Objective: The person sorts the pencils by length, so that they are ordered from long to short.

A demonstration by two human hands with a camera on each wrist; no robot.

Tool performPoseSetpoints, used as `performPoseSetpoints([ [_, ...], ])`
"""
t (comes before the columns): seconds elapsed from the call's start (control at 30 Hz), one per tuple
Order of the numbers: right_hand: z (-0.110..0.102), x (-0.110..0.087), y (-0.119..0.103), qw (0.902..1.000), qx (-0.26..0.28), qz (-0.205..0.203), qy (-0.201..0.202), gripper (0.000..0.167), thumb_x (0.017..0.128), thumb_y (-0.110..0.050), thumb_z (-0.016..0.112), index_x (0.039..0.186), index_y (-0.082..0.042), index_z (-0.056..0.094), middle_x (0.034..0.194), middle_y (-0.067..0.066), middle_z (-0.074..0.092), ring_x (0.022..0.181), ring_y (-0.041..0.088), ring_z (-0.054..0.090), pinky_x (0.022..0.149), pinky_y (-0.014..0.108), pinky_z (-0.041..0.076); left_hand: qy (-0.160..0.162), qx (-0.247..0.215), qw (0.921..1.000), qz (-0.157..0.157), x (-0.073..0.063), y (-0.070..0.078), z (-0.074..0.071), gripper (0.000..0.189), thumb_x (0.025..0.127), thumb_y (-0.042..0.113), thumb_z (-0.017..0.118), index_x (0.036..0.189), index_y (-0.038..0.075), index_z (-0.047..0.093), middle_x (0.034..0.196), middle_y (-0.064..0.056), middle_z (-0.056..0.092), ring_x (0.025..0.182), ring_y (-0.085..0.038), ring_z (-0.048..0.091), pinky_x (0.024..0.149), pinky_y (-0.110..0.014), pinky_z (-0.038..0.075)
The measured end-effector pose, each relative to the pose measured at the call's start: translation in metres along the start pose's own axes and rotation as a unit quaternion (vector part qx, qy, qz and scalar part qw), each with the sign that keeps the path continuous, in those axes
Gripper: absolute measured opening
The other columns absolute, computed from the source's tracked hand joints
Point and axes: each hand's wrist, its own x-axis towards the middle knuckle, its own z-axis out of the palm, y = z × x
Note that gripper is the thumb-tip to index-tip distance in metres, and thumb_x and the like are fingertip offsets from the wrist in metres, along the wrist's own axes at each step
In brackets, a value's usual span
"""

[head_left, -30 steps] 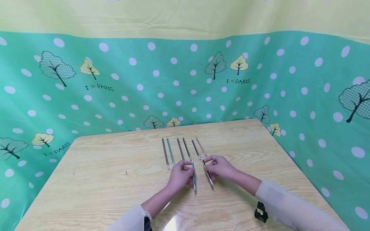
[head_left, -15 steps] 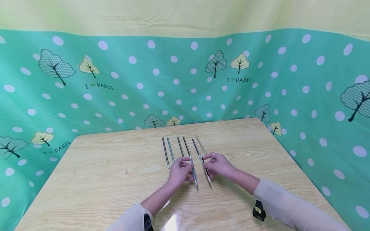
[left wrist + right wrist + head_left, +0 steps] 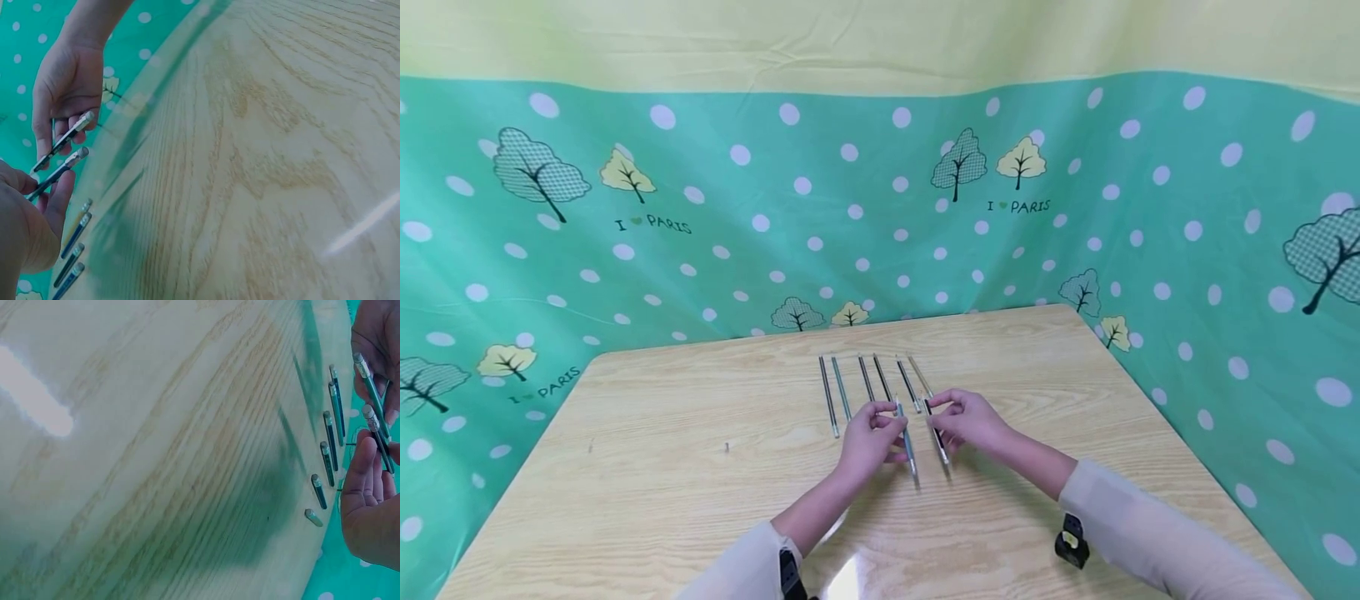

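Note:
Between the thumb and fingers of my left hand (image 3: 867, 440) is a blue-green pencil (image 3: 908, 446) with a pale eraser end toward me. My right hand (image 3: 972, 421) pinches a black pencil (image 3: 938, 440), also with its eraser end toward me. The two held pencils are close together but apart, raised off the table, as the left wrist view shows. Beyond the hands several pencils lie in a spread row, among them a dark one (image 3: 828, 396), a teal one (image 3: 841, 386) and a tan one (image 3: 919, 373). My left hand hides the near ends of some.
The wooden table (image 3: 700, 517) reaches back to a green dotted curtain (image 3: 737, 208). A tiny dark bit (image 3: 727, 447) lies left of the pencils. A black wrist device (image 3: 1071, 542) hangs below the right sleeve (image 3: 1138, 525).
Both hands have moved slightly away from me with their pencils. The blue-green pencil has tilted, its eraser end swinging to the right. The row of pencils stays put.

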Motion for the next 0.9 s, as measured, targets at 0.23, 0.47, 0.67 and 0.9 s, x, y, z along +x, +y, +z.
performPoseSetpoints([
  [0.23,-0.006,0.002,0.001,0.9999,-0.004,-0.003,0.013,0.036,0.085,-0.006,0.064,0.119,0.002,0.054,0.088,0.017,0.065,0.058,0.013,0.057,0.05,0.023,0.052,0.001,-0.011,0.9999,0.001,0.006,0.004,0.002,0.038,0.089,0.012,0.061,0.123,0.0,0.048,0.094,-0.01,0.058,0.07,-0.016,0.064,0.065,-0.037,0.061],
  [0.47,-0.014,0.003,0.002,0.9997,-0.007,0.002,0.022,0.036,0.085,-0.006,0.063,0.119,0.001,0.054,0.091,0.018,0.065,0.059,0.014,0.058,0.051,0.023,0.051,0.015,-0.02,0.9997,-0.003,0.019,0.011,0.004,0.04,0.089,0.012,0.061,0.125,0.003,0.048,0.097,-0.009,0.057,0.07,-0.015,0.063,0.066,-0.037,0.061],
  [0.67,-0.022,0.003,-0.001,0.9995,-0.007,-0.001,0.032,0.038,0.085,-0.005,0.063,0.12,0.002,0.053,0.095,0.023,0.065,0.058,0.013,0.058,0.051,0.026,0.053,0.024,-0.021,0.9995,-0.005,0.034,0.019,0.012,0.04,0.088,0.012,0.063,0.125,0.005,0.049,0.095,-0.008,0.057,0.07,-0.016,0.063,0.065,-0.036,0.061],
  [0.9,-0.032,0.004,-0.002,0.9993,-0.008,-0.003,0.037,0.038,0.086,-0.006,0.063,0.121,0.002,0.053,0.097,0.023,0.065,0.06,0.013,0.059,0.054,0.03,0.055,0.036,-0.029,0.9989,0.001,0.053,0.028,0.028,0.035,0.087,0.01,0.063,0.121,0.007,0.053,0.092,-0.007,0.056,0.067,-0.017,0.062,0.064,-0.038,0.061],
])
